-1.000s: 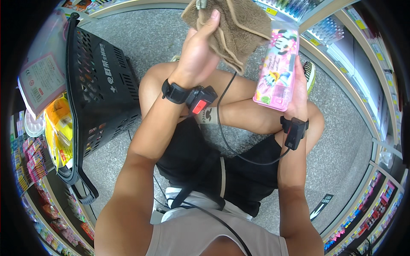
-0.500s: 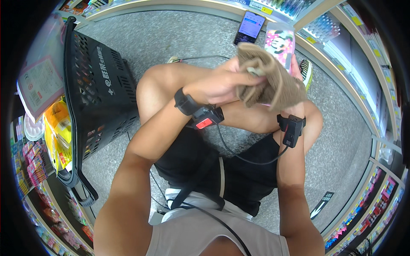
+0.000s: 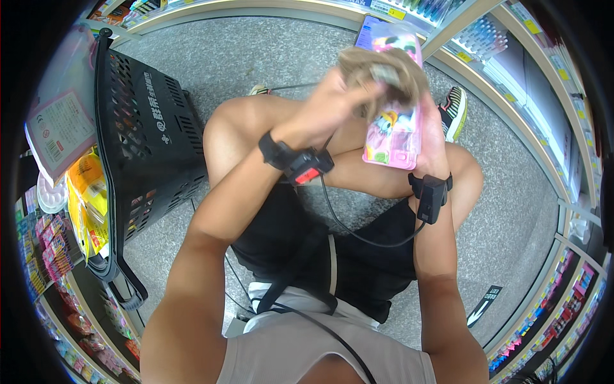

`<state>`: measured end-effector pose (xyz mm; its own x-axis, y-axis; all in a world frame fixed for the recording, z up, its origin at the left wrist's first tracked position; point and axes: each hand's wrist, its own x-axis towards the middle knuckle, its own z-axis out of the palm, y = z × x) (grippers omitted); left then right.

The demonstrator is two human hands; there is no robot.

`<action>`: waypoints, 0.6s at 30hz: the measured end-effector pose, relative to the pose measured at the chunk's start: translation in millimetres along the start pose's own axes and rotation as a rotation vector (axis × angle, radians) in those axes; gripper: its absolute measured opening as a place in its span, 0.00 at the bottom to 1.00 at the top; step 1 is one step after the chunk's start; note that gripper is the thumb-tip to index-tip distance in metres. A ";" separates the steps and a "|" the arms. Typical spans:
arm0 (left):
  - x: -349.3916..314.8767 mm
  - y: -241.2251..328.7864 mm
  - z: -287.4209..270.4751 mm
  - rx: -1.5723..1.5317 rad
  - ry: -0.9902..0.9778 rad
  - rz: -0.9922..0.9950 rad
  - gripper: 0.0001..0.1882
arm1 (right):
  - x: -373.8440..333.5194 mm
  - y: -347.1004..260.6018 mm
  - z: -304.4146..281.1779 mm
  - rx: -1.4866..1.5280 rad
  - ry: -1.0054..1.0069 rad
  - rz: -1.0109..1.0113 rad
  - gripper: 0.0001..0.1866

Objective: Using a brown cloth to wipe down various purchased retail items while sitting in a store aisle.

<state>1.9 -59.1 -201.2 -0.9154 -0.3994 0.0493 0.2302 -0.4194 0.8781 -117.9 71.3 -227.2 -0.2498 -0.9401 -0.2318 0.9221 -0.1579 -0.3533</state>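
Observation:
My left hand (image 3: 332, 102) is closed on a crumpled brown cloth (image 3: 358, 64) with a pale tag, slightly smeared by motion. The cloth lies across the middle of a flat pink pencil case (image 3: 391, 141) with colourful cartoon figures and a clear-looking lower part. From its right side, my right hand (image 3: 433, 141) grips the case, holding it tilted up above my crossed legs. The fingers of that hand are mostly hidden behind the case and cloth. A phone (image 3: 365, 33) with a lit screen lies on the floor beyond, partly covered by the case.
At my left stands a black shopping basket (image 3: 153, 121) filled with packaged goods, including a pink-edged package (image 3: 61, 131) and a yellow bag (image 3: 86, 192). Shelves of pens (image 3: 483, 41) curve round the far and right sides. Cabled black devices (image 3: 432, 198) are strapped to both wrists.
The cloth has moved up and left across the pencil case, uncovering its lower end. The case has shifted slightly left and now hides much of the phone.

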 end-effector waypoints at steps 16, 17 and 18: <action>11.8 27.4 -23.9 -0.315 0.139 0.229 0.22 | 1.8 -5.0 -3.9 -0.074 0.036 -0.017 0.28; 11.7 22.1 -28.3 -0.196 0.143 0.250 0.21 | 2.4 -1.8 1.7 -0.089 0.037 -0.025 0.28; 11.5 20.8 -28.7 -0.078 0.145 0.270 0.21 | 2.0 -0.1 4.7 -0.087 0.035 -0.023 0.28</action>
<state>5.6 -95.8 -196.1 -0.7624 -0.6146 0.2026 0.4886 -0.3415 0.8029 -117.1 68.0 -223.4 -0.2825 -0.9250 -0.2540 0.8870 -0.1511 -0.4363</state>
